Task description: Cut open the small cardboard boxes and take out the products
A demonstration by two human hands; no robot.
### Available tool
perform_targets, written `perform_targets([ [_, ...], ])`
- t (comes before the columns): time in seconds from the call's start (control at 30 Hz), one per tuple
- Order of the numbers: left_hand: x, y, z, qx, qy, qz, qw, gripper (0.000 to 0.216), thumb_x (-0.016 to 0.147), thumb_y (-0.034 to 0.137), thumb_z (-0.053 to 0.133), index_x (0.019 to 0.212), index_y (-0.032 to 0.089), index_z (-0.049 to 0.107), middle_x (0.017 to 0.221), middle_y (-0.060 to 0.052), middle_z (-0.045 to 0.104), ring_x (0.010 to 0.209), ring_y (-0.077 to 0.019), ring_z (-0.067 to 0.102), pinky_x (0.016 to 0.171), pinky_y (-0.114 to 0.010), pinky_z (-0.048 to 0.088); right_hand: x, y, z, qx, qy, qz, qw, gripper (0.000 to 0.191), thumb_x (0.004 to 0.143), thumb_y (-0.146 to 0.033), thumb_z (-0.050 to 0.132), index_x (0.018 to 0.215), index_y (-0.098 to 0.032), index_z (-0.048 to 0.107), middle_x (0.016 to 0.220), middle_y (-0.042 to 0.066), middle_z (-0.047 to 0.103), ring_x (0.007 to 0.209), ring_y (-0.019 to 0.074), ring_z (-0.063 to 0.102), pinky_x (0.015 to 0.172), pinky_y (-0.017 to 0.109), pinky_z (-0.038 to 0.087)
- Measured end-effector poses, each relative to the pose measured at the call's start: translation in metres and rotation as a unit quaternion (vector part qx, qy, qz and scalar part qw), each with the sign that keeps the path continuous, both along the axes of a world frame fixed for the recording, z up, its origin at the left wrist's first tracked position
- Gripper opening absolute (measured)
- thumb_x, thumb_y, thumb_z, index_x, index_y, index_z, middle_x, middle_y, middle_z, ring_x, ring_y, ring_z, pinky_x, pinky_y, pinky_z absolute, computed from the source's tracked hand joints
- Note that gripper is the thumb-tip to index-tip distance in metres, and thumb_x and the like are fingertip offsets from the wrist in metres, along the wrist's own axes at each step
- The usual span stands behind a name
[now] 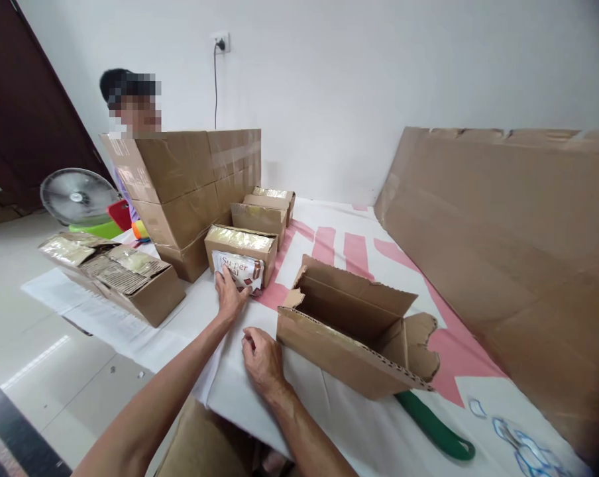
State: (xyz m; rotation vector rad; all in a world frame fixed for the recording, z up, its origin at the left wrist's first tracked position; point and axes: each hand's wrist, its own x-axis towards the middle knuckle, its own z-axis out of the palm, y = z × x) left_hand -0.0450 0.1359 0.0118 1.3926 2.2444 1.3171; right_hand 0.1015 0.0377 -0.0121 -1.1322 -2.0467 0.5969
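My left hand point(231, 296) is closed on a white printed packet point(237, 267), which stands upright against the front of a small taped cardboard box point(240, 240). Its fingers lie over the packet's face, with the thumb near the lower right corner. My right hand point(263, 358) rests on the cloth with its fingers curled in and nothing visible in them. Just right of it is an open cardboard box point(349, 354), its flaps raised and its inside dark.
Several small boxes point(260, 215) line up beside a tall carton stack point(185, 172), with a person's head point(130, 99) behind. One taped box point(145, 285) lies left. A green handle point(436, 427) pokes from under the open box. A large cardboard sheet point(503, 252) leans right.
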Motion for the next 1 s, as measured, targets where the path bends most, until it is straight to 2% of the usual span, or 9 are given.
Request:
perform_targets([
  [0.07, 0.002, 0.015, 0.001, 0.001, -0.006, -0.003, 1.0, 0.104, 0.073, 0.026, 0.079, 0.157, 0.001, 0.022, 0.159, -0.039, 0.024, 0.154, -0.0494, 0.027, 0.123, -0.057, 0.026, 0.0, 0.0, -0.002, 0.006, -0.004, 0.001, 1.0, 0.026, 0.087, -0.012, 0.054, 0.102, -0.02, 0.073, 0.092, 0.007, 0.078, 0.087, 0.0231, 0.071, 0.079, 0.03, 0.048],
  [0.23, 0.005, 0.057, 0.004, 0.01, -0.021, -0.006, 1.0, 0.106, 0.071, 0.025, 0.079, 0.159, 0.012, 0.021, 0.163, -0.031, 0.025, 0.156, -0.047, 0.025, 0.124, -0.059, 0.024, 0.001, -0.001, -0.005, 0.013, -0.009, 0.004, 1.0, 0.025, 0.087, -0.012, 0.052, 0.099, -0.022, 0.072, 0.09, 0.006, 0.077, 0.083, 0.0232, 0.069, 0.075, 0.031, 0.047],
  [0.47, 0.007, 0.119, 0.005, 0.005, -0.026, -0.002, 1.0, 0.103, 0.074, 0.023, 0.077, 0.159, 0.01, 0.02, 0.164, -0.033, 0.02, 0.156, -0.0477, 0.023, 0.124, -0.058, 0.024, 0.003, -0.004, -0.005, 0.018, 0.003, 0.009, 1.0, 0.024, 0.091, -0.012, 0.052, 0.102, -0.021, 0.071, 0.085, 0.006, 0.075, 0.079, 0.0233, 0.068, 0.072, 0.033, 0.046],
  [0.6, 0.01, 0.152, 0.005, 0.011, -0.031, -0.002, 0.999, 0.103, 0.073, 0.02, 0.078, 0.158, 0.012, 0.021, 0.162, -0.031, 0.022, 0.156, -0.0477, 0.022, 0.123, -0.058, 0.024, 0.004, -0.005, -0.008, 0.023, 0.019, 0.008, 1.0, 0.023, 0.091, -0.012, 0.051, 0.1, -0.022, 0.069, 0.084, 0.006, 0.075, 0.077, 0.024, 0.068, 0.07, 0.034, 0.047],
  [0.83, 0.015, 0.197, 0.006, -0.01, -0.043, -0.013, 0.999, 0.104, 0.075, 0.02, 0.078, 0.159, 0.01, 0.018, 0.164, -0.031, 0.017, 0.157, -0.0463, 0.018, 0.125, -0.054, 0.022, 0.005, -0.007, -0.011, 0.025, 0.03, -0.001, 0.999, 0.022, 0.09, -0.012, 0.051, 0.1, -0.025, 0.066, 0.083, 0.005, 0.074, 0.074, 0.0236, 0.067, 0.066, 0.035, 0.046],
  [1.0, 0.008, 0.221, 0.018, -0.059, -0.079, -0.024, 0.995, 0.113, 0.066, 0.019, 0.084, 0.16, 0.017, 0.02, 0.168, -0.027, 0.013, 0.157, -0.0466, 0.017, 0.124, -0.052, 0.024, 0.005, -0.007, -0.01, 0.052, 0.031, -0.01, 0.998, 0.023, 0.091, -0.01, 0.049, 0.102, -0.023, 0.064, 0.083, 0.003, 0.073, 0.073, 0.0217, 0.066, 0.066, 0.033, 0.046],
])
